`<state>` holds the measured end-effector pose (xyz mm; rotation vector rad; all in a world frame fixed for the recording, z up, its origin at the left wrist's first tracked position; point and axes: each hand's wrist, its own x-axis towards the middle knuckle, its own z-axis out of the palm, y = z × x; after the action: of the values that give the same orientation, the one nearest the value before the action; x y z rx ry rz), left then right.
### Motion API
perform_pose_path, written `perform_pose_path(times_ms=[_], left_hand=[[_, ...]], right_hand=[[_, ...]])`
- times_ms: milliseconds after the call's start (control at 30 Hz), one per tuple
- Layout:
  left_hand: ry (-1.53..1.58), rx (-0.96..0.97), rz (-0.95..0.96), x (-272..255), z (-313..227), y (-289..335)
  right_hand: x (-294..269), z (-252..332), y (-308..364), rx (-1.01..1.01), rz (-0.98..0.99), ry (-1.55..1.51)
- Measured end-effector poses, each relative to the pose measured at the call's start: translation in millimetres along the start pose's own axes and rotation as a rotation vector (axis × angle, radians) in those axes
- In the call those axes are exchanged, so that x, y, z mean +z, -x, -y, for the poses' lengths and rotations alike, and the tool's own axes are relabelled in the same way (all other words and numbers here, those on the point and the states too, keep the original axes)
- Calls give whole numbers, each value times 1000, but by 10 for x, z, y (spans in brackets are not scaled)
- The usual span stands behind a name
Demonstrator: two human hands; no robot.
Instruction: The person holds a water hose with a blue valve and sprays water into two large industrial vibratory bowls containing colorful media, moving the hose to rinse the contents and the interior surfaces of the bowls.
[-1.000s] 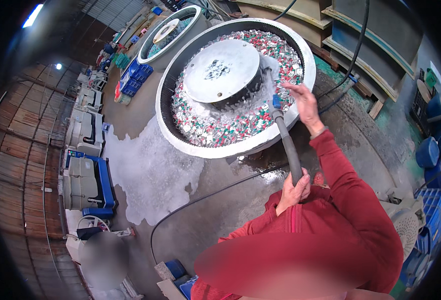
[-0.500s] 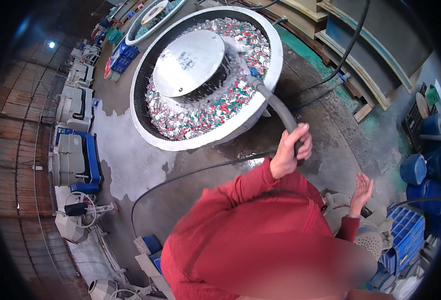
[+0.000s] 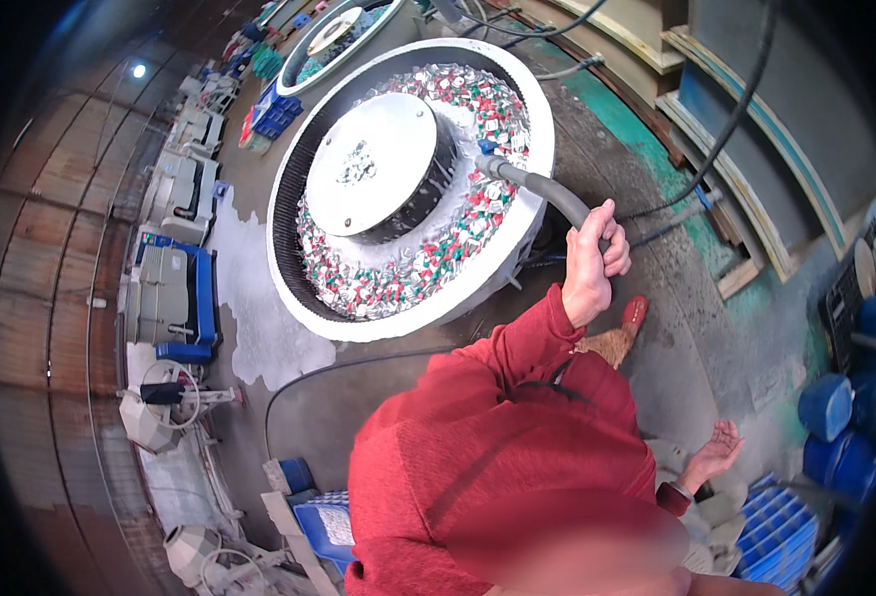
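My left hand (image 3: 595, 256) is wrapped round a grey hose (image 3: 553, 195) with a blue fitting (image 3: 487, 147) at its tip. The tip hangs over the inside of a large round tub (image 3: 545, 214) with a white rim and dark ribbed wall. Small red, green and silvery-white pieces (image 3: 477, 228) fill the ring around a central drum with a flat white lid (image 3: 366, 164). Whitish foam lies among the pieces on the hose side. My right hand (image 3: 718, 452) is held out low at my right side, fingers apart, holding nothing.
A second round tub (image 3: 333, 35) stands beyond, beside blue crates (image 3: 277, 109). Grey machines (image 3: 164, 288) line the left. A black cable (image 3: 358, 366) crosses the wet floor. Large grey bins (image 3: 805, 129) stand far right, with blue buckets (image 3: 823, 407) and a blue crate (image 3: 778, 531) nearer.
My right hand has dropped lower. My left hand still grips the hose, whose tip has shifted slightly towards the drum. The view has turned, and my foot now shows beside my left arm.
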<state>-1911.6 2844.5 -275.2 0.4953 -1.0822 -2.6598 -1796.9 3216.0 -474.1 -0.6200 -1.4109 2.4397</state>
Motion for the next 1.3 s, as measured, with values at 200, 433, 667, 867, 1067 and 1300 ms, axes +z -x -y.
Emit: perform_pose_path(times_ms=[200,433,667,867,1067,1300], left_hand=[[-16,89,-95,376,81,-914],[-100,153,-161,659,175,-1392],[-68,51,-190,844,324,-1328],[-59,92,-161,997,325,-1725],[-47,19,-106,1076,207,-2240],[-5,-42,-202,915,190,-3101]], right_hand=[[882,90,-1407,9,183,116],[1884,43,-2452,6,516,419],[2716,-309,-2726,111,795,546],[3658,-248,-3148,6,1075,651],[4583,-538,-3500,14,1273,624],[5605,-1159,-3912,174,1420,649]])
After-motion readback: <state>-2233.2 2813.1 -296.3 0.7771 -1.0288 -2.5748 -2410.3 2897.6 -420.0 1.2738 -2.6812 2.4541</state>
